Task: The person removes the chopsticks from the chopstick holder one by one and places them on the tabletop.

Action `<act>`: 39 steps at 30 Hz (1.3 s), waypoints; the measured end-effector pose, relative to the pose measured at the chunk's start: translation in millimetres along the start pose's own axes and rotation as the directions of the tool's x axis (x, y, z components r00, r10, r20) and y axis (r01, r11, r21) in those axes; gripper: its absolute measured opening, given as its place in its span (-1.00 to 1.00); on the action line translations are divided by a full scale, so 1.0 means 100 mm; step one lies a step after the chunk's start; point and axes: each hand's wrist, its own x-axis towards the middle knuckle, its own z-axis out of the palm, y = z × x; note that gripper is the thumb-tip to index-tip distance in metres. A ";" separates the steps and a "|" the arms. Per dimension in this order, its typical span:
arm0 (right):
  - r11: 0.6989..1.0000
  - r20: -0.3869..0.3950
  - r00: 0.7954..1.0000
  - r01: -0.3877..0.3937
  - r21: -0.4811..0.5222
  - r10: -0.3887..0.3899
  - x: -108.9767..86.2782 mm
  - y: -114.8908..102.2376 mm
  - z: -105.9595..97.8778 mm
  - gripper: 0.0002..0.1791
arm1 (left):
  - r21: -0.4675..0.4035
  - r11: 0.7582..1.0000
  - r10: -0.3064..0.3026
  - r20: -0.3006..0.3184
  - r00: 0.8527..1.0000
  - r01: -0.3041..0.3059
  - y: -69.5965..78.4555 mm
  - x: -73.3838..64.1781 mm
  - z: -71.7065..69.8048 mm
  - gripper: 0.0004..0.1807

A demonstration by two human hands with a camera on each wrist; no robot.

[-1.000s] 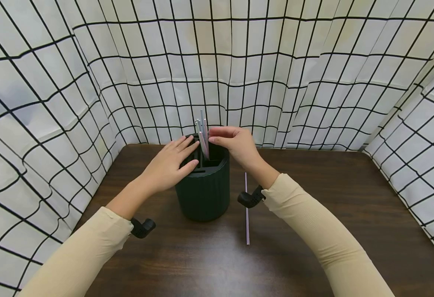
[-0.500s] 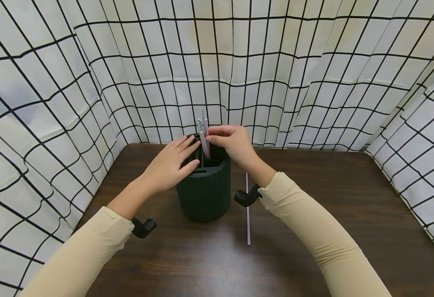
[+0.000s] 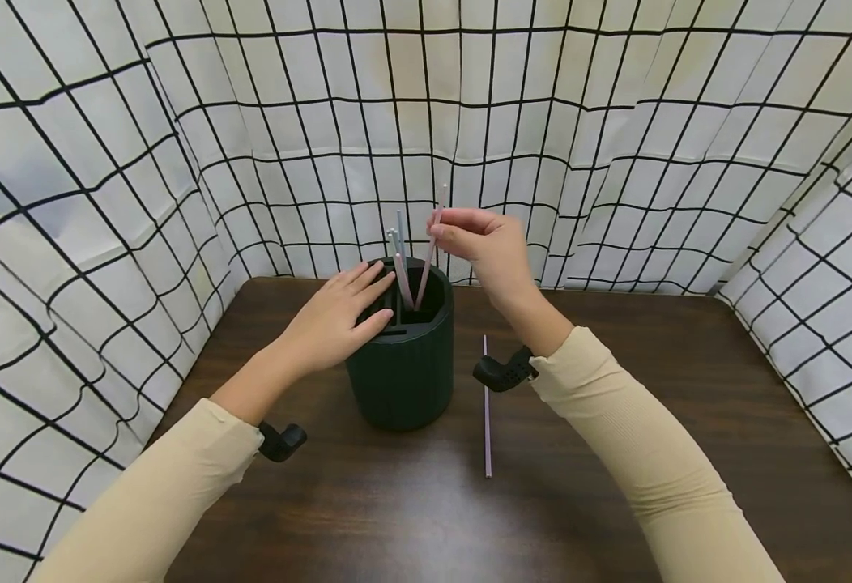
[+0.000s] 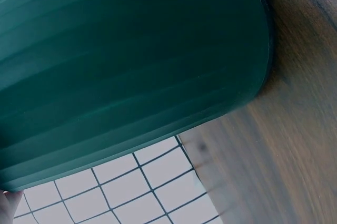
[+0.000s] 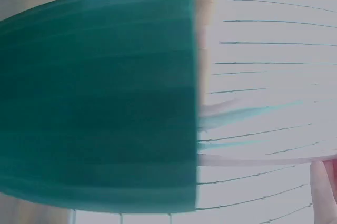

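A dark green ribbed pen holder [image 3: 400,380] with black dividers inside its top stands upright on the table. My left hand [image 3: 334,320] rests across its left rim with fingers stretched out. Thumb and fingers of my right hand [image 3: 495,251] pinch a pink straw [image 3: 428,271] near its upper end; the lower end is inside the right compartment. Several other straws [image 3: 401,263], pale pink and bluish, lean together beside it in the holder. In the right wrist view the pinched straw [image 5: 253,160] sticks out past the holder's rim, and the other straws are blurred.
A purple straw [image 3: 487,437] lies lengthwise on the dark wooden table [image 3: 368,518], right of the holder, partly under my right wrist camera [image 3: 504,372]. White curtains with a black grid [image 3: 513,129] enclose the table at the back and sides.
My right hand has moved up and to the right, drawing the pink straw apart from the bunch and partly upward. The left hand stays on the holder.
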 end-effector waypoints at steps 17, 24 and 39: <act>0.916 -0.222 0.962 0.227 0.330 -0.158 -0.16 -0.73 -0.38 -0.76 | -0.007 1.000 0.011 -0.008 1.000 -0.011 0.01 -0.01 0.02 -0.31; 0.869 -0.334 0.934 0.267 0.416 -0.127 -0.22 -0.87 -0.63 -0.67 | -0.008 1.000 0.005 -0.008 1.000 -0.005 0.00 -0.01 0.01 -0.31; 0.943 -0.301 0.951 0.032 0.330 0.073 -0.31 -0.42 -1.10 -0.76 | -0.004 1.000 -0.005 -0.006 1.000 0.005 0.00 -0.01 0.00 -0.31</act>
